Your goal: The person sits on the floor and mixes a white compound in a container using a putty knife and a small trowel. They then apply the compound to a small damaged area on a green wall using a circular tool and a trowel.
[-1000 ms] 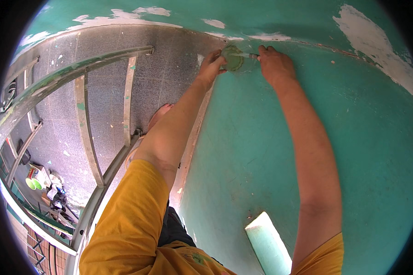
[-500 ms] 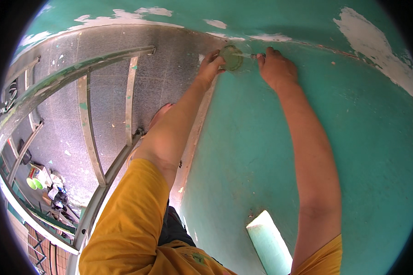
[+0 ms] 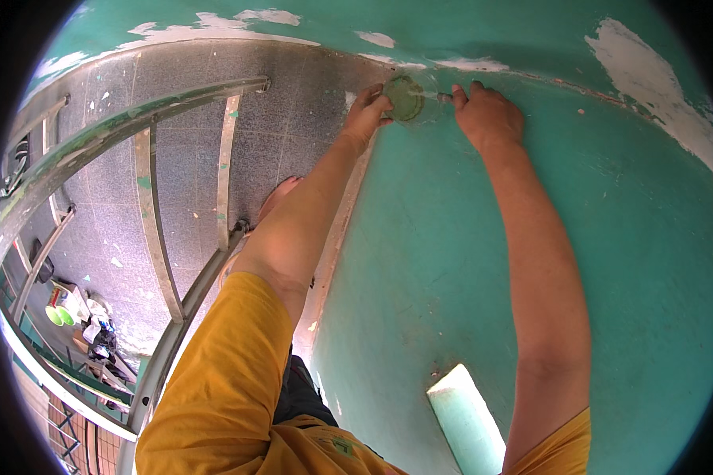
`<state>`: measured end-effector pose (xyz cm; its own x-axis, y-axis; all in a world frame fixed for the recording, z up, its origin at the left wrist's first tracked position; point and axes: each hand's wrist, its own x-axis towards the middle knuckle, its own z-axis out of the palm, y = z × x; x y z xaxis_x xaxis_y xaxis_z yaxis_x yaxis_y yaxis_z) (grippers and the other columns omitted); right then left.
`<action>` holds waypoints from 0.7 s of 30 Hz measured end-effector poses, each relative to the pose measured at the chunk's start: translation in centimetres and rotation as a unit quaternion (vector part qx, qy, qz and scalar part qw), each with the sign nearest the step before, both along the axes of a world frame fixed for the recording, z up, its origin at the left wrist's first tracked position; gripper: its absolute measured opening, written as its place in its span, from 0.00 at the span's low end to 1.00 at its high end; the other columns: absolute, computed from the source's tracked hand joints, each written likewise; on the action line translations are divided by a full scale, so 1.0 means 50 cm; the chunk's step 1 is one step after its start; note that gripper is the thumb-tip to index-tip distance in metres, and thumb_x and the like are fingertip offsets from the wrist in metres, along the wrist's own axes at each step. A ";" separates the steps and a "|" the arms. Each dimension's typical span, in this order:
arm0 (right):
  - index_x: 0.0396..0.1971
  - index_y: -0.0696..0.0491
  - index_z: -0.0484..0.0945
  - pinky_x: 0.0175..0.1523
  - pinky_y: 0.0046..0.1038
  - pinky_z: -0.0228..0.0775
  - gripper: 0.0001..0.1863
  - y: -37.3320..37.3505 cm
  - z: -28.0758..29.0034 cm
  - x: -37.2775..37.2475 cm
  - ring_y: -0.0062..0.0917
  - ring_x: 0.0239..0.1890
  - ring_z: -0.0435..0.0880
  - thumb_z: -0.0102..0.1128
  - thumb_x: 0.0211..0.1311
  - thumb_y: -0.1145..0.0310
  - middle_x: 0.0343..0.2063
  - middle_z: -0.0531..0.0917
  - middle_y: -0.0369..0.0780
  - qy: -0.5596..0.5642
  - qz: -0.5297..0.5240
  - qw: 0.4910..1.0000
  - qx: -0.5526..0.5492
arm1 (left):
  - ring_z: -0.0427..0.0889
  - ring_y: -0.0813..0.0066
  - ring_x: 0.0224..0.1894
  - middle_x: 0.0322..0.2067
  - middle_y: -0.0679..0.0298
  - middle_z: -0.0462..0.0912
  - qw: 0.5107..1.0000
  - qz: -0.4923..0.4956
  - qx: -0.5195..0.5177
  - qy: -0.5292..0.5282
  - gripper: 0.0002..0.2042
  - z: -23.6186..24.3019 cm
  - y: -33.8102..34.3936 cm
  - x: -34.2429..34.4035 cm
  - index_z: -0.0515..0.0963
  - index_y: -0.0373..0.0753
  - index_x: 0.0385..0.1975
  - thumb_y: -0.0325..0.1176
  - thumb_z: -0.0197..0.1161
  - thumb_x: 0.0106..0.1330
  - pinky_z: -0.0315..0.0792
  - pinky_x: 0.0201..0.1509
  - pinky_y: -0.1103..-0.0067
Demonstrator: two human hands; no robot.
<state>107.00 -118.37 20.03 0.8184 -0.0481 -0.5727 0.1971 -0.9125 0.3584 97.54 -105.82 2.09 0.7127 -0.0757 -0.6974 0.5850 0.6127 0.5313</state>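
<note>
Near the top middle, my left hand [image 3: 366, 112] has its thumb and fingers closed round the left edge of a round, mottled green object [image 3: 406, 99], held at a green painted wall [image 3: 428, 206]. To its right, my right hand [image 3: 486, 115] is closed on a slim tool [image 3: 444, 97], whose pale, thin front part reaches toward the round object. The tool's exact shape is too small to make out. Both forearms stretch up across the view from yellow sleeves.
A metal railing [image 3: 146, 222] with flaking paint runs down the left, over a grey speckled floor [image 3: 281, 127] where bare feet partly show. A heap of odds and ends [image 3: 95, 332] lies lower left. White patches [image 3: 650, 91] mark the upper wall. A bright opening [image 3: 463, 419] shows at lower middle.
My right hand has moved slightly to the right with the tool. My left hand stays at the round object, nearly in the same place.
</note>
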 end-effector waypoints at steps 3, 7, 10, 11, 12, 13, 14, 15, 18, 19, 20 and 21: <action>0.49 0.52 0.76 0.54 0.41 0.75 0.26 0.003 0.004 -0.001 0.39 0.49 0.84 0.35 0.75 0.47 0.45 0.84 0.45 0.005 0.005 1.000 -0.001 | 0.73 0.61 0.59 0.60 0.51 0.70 1.000 0.003 -0.004 -0.004 0.39 0.000 0.001 -0.002 0.57 0.33 0.70 0.38 0.61 0.57 0.73 0.59 0.70; 0.49 0.52 0.76 0.54 0.41 0.74 0.27 0.001 0.009 -0.001 0.39 0.50 0.83 0.35 0.75 0.46 0.45 0.84 0.45 0.016 0.014 1.000 -0.006 | 0.73 0.61 0.58 0.59 0.51 0.70 1.000 0.004 0.002 -0.001 0.38 0.014 0.004 -0.001 0.58 0.33 0.70 0.38 0.61 0.57 0.73 0.59 0.70; 0.49 0.52 0.76 0.54 0.41 0.74 0.27 -0.005 0.003 -0.001 0.39 0.50 0.83 0.35 0.75 0.46 0.46 0.84 0.45 0.015 0.013 1.000 -0.007 | 0.73 0.61 0.59 0.58 0.51 0.70 1.000 -0.002 -0.004 -0.001 0.38 0.018 0.004 0.001 0.58 0.33 0.70 0.38 0.61 0.58 0.73 0.59 0.70; 0.49 0.52 0.76 0.54 0.41 0.74 0.27 -0.008 0.001 -0.001 0.39 0.50 0.83 0.35 0.75 0.46 0.46 0.84 0.45 0.014 0.012 1.000 -0.007 | 0.73 0.61 0.59 0.58 0.51 0.70 1.000 -0.004 -0.005 -0.002 0.38 0.018 0.004 0.001 0.58 0.33 0.70 0.38 0.61 0.58 0.73 0.59 0.70; 0.49 0.52 0.76 0.54 0.41 0.74 0.27 -0.008 0.000 -0.001 0.39 0.50 0.83 0.35 0.75 0.46 0.46 0.84 0.45 0.013 0.012 1.000 -0.007 | 0.73 0.62 0.59 0.58 0.51 0.70 1.000 -0.006 -0.005 -0.002 0.38 0.019 0.004 0.001 0.58 0.33 0.70 0.37 0.61 0.58 0.73 0.60 0.69; 0.49 0.52 0.76 0.54 0.41 0.74 0.27 -0.007 0.000 -0.001 0.39 0.50 0.83 0.35 0.75 0.46 0.46 0.84 0.45 0.013 0.012 1.000 -0.007 | 0.73 0.62 0.59 0.58 0.51 0.70 1.000 -0.007 -0.006 -0.002 0.37 0.020 0.004 0.002 0.58 0.33 0.70 0.37 0.61 0.59 0.73 0.60 0.69; 0.49 0.52 0.76 0.54 0.41 0.75 0.27 -0.008 0.000 -0.001 0.39 0.50 0.83 0.35 0.75 0.46 0.46 0.83 0.45 0.012 0.011 1.000 -0.007 | 0.73 0.62 0.59 0.58 0.51 0.70 1.000 -0.007 -0.006 -0.003 0.37 0.021 0.003 0.003 0.58 0.33 0.70 0.37 0.61 0.59 0.73 0.60 0.69; 0.49 0.52 0.76 0.54 0.41 0.75 0.27 -0.008 0.000 -0.002 0.39 0.50 0.83 0.35 0.75 0.46 0.46 0.83 0.45 0.013 0.013 1.000 -0.006 | 0.73 0.62 0.59 0.58 0.51 0.70 1.000 -0.007 -0.006 -0.004 0.37 0.021 0.001 0.003 0.58 0.33 0.70 0.37 0.60 0.59 0.73 0.60 0.69; 0.49 0.52 0.76 0.53 0.41 0.75 0.27 -0.010 -0.002 -0.001 0.39 0.50 0.83 0.34 0.75 0.46 0.47 0.83 0.45 0.011 0.018 1.000 -0.003 | 0.73 0.62 0.59 0.61 0.52 0.69 1.000 -0.002 -0.005 -0.004 0.36 0.013 0.001 0.003 0.61 0.35 0.69 0.36 0.61 0.57 0.74 0.58 0.70; 0.49 0.52 0.76 0.53 0.41 0.75 0.27 -0.009 -0.005 -0.002 0.39 0.50 0.83 0.34 0.75 0.46 0.47 0.83 0.45 0.009 0.020 1.000 0.000 | 0.74 0.62 0.58 0.62 0.52 0.69 1.000 0.002 -0.003 -0.003 0.36 0.008 0.003 0.001 0.62 0.36 0.68 0.36 0.62 0.57 0.75 0.57 0.71; 0.49 0.52 0.76 0.53 0.41 0.75 0.27 -0.008 -0.008 -0.002 0.39 0.50 0.83 0.34 0.75 0.46 0.47 0.83 0.45 0.007 0.022 1.000 0.003 | 0.74 0.62 0.58 0.62 0.52 0.69 1.000 0.005 -0.001 0.001 0.36 0.003 0.005 -0.002 0.62 0.36 0.68 0.36 0.62 0.57 0.75 0.57 0.71; 0.49 0.52 0.76 0.53 0.41 0.75 0.27 -0.008 -0.007 -0.002 0.39 0.50 0.83 0.35 0.75 0.46 0.46 0.83 0.45 0.011 0.020 1.000 0.000 | 0.74 0.62 0.58 0.62 0.52 0.69 1.000 0.006 -0.001 0.003 0.36 0.005 0.003 -0.001 0.62 0.37 0.68 0.36 0.62 0.57 0.74 0.58 0.70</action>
